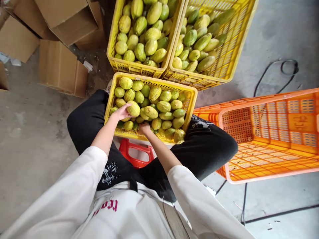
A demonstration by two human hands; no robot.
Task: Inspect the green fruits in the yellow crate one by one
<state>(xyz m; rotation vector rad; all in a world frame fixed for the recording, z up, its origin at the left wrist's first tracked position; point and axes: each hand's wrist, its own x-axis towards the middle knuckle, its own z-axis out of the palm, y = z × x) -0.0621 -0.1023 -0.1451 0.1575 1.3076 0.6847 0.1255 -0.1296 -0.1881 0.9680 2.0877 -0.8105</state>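
Between my knees is a yellow plastic crate (152, 78) filled with yellow-green oval fruit that look like small papayas. My left hand (121, 113) is closed around one papaya (133, 109) at the left part of the crate, fingers curled over its side and thumb near its top. Close to the near rim, my right hand (144, 128) reaches down among the papayas with its fingers curled. Those fingertips are hidden, and I cannot make out what they hold. More papayas (163, 107) lie packed to the right of both hands.
Beyond it, two larger yellow crates (139, 69) (230, 74) hold more papayas. An orange crate (274, 99) lies at the right, near my knee. Cardboard boxes (59, 66) are piled at upper left. Below the crate shows a red plastic stool (136, 162). Black cable (264, 74) runs on the floor.
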